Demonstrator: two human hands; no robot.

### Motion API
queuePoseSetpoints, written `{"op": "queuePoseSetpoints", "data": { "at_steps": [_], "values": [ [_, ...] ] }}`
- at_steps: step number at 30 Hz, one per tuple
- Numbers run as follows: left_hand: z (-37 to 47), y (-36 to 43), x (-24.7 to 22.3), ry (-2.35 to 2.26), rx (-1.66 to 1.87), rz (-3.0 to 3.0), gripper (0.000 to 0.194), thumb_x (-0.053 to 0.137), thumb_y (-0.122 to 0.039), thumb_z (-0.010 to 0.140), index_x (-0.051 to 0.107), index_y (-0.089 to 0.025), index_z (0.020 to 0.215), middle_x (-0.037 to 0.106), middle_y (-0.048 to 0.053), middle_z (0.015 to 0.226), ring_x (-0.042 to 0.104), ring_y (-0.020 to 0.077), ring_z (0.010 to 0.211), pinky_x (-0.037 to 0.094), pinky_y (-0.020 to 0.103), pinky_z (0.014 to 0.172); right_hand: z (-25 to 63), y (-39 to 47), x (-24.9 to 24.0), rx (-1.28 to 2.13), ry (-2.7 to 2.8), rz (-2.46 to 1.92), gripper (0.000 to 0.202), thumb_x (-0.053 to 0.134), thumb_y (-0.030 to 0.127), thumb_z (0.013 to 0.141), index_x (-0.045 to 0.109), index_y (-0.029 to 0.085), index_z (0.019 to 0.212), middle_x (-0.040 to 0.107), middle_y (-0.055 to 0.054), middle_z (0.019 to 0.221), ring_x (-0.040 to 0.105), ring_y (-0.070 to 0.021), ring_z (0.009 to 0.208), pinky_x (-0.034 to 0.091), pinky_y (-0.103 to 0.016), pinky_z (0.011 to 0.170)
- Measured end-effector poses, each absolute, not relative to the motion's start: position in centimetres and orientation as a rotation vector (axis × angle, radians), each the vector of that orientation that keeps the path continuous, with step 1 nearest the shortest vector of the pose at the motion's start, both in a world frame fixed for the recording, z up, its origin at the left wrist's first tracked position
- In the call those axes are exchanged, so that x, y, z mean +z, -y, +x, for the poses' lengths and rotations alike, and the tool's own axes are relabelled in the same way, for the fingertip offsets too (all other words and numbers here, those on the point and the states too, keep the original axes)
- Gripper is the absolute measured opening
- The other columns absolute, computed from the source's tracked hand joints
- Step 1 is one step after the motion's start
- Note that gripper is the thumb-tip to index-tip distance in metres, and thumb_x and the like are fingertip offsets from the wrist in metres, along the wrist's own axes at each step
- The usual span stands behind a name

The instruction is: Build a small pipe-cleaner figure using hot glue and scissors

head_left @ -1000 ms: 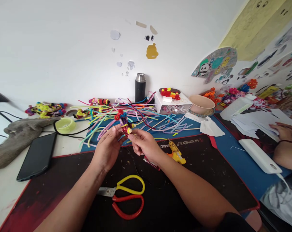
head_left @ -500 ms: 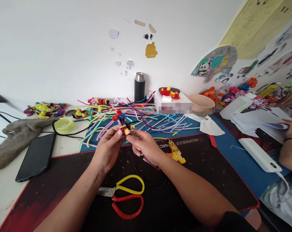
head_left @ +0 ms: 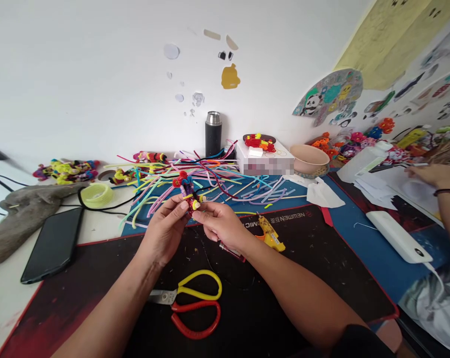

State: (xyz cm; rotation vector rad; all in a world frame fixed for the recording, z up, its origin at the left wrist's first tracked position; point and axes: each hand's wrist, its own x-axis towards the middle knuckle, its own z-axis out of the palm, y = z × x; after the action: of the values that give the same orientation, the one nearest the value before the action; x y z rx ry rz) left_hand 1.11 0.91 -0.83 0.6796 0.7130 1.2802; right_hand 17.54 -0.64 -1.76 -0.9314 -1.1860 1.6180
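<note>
Above the dark desk mat (head_left: 303,293), a small pipe-cleaner figure (head_left: 188,190) in red, purple, blue and yellow is held between both hands. My left hand (head_left: 169,223) is closed around its left side, thumb pressed on the front. From the right, my right hand (head_left: 219,222) pinches its lower part; some fingertips are hidden. Scissors (head_left: 197,303) with one yellow and one red handle lie on the mat beneath my wrists. A yellow hot glue gun (head_left: 270,233) rests just right of my right hand. Behind the figure spreads a heap of loose pipe cleaners (head_left: 165,189).
At left lie a phone (head_left: 52,244), driftwood (head_left: 27,214) and a yellow tape roll (head_left: 97,195). A black thermos (head_left: 213,136), white box (head_left: 265,161) and pink bowl (head_left: 309,159) line the wall. To the right are a white power bank (head_left: 398,236) and another person's hand (head_left: 439,176) over papers.
The view has shifted slightly. My hands keep nearly the same grip on the pipe-cleaner figure. At the right, the other person's hand has moved up and left over the papers.
</note>
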Motion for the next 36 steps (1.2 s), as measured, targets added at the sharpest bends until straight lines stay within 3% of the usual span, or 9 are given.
{"op": "queuePoseSetpoints", "data": {
  "at_steps": [17, 36],
  "values": [
    [0.7, -1.2, -1.3, -0.693, 1.232, 0.644, 0.042, 0.112, -0.031, 0.062, 0.087, -0.016, 0.092, 0.083, 0.002, 0.091, 0.074, 0.0136, 0.086, 0.06, 0.02, 0.081, 17.7, 0.6, -1.9, 1.593, 1.228, -0.974, 0.051, 0.086, 0.063, 0.087, 0.075, 0.019, 0.108, 0.052, 0.011, 0.057, 0.04, -0.0072, 0.038, 0.023, -0.025, 0.039],
    [0.4, -1.4, -1.8, -0.701, 1.194, 0.667, 0.037, 0.106, -0.038, 0.072, 0.086, -0.017, 0.096, 0.084, 0.005, 0.097, 0.074, 0.0185, 0.091, 0.06, 0.027, 0.083, 17.6, 0.3, -2.0, 1.57, 1.188, -0.967, 0.05, 0.087, 0.061, 0.084, 0.076, 0.018, 0.107, 0.059, 0.008, 0.064, 0.042, -0.0069, 0.039, 0.024, -0.025, 0.038]
  ]
}}
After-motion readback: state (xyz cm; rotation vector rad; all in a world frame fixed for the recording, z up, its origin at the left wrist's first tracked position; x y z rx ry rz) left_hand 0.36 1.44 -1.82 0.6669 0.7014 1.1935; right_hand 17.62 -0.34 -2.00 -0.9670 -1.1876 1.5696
